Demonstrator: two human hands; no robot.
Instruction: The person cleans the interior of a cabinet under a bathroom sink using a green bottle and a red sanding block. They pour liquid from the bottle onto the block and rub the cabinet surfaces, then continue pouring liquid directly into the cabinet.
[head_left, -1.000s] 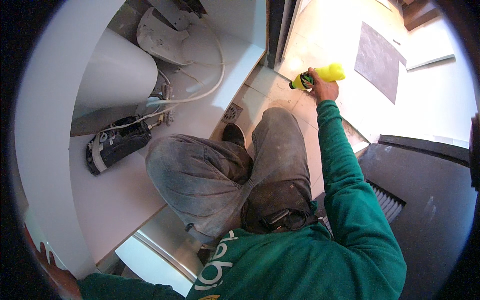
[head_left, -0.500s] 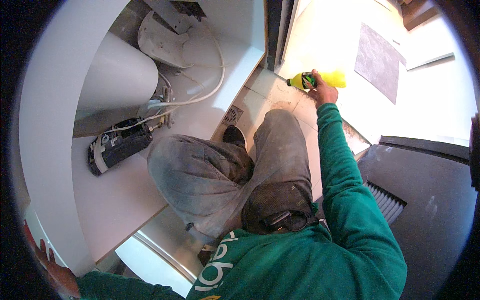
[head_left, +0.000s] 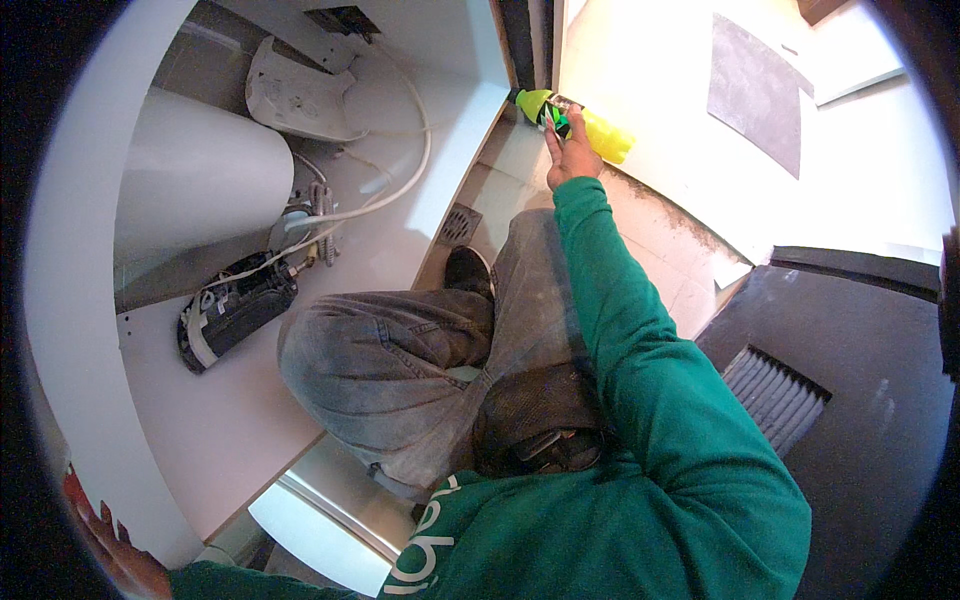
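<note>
My right hand (head_left: 575,155) is wrapped round the middle of a bright yellow plastic bottle (head_left: 606,135) with a dark label and a dark cap. The bottle lies nearly sideways in the air, its cap pointing left, close to the front edge of the white cabinet (head_left: 470,60). Whether the cap touches the edge, I cannot tell. Far down at the left rim, my left hand (head_left: 118,552) rests with fingers apart against the outer white panel (head_left: 85,400). Something red shows by its fingertips, too dim to name.
Inside the cabinet are a white cylinder (head_left: 205,170), a curved white cover (head_left: 300,90), a looped pale hose (head_left: 425,150) and a black device (head_left: 235,305) with cables. A floor drain (head_left: 459,224) lies beside my shoe (head_left: 468,272). A dark vented panel (head_left: 850,400) stands at right.
My right hand has carried the yellow bottle left and farther away, toward the cabinet edge, tilting it cap-up in the picture. My left hand stays at the panel. The view has shifted slightly.
</note>
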